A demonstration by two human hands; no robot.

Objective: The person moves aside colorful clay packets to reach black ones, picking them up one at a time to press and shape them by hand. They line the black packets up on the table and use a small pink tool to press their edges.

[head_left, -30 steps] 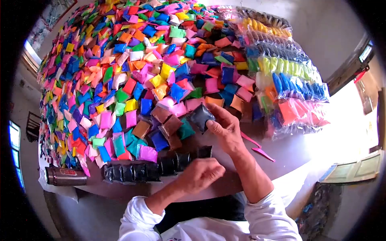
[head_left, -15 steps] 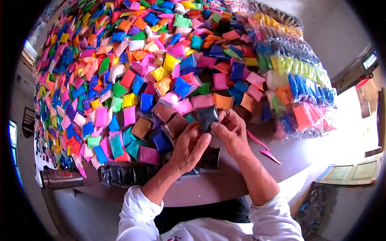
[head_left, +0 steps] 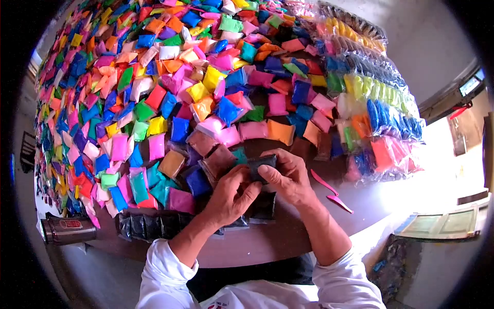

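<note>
A small black packet (head_left: pixel 261 167) is held above the table, in front of my chest. My right hand (head_left: pixel 292 181) pinches it, with the thumb across its face and the fingers behind. At its left edge is my left hand (head_left: pixel 232 194), thumb and fingers curled in against the packet; the exact finger contact is partly hidden. Below my hands lies another black packet (head_left: pixel 263 207). A joined row of black packets (head_left: pixel 154 225) lies along the front edge, partly covered by my left forearm.
A large heap of coloured packets (head_left: pixel 154 98) covers the table's left and back. Clear bags of sorted packets (head_left: pixel 383 116) line the right side. Two slim pink pieces (head_left: pixel 324 181) lie right of my hand. A metal cylinder (head_left: pixel 71 230) lies at the front left edge.
The black packet has turned from upright to lying more sideways in my fingers, and its top has tipped. The whole view has shifted slightly, moving the table leftward in the picture.
</note>
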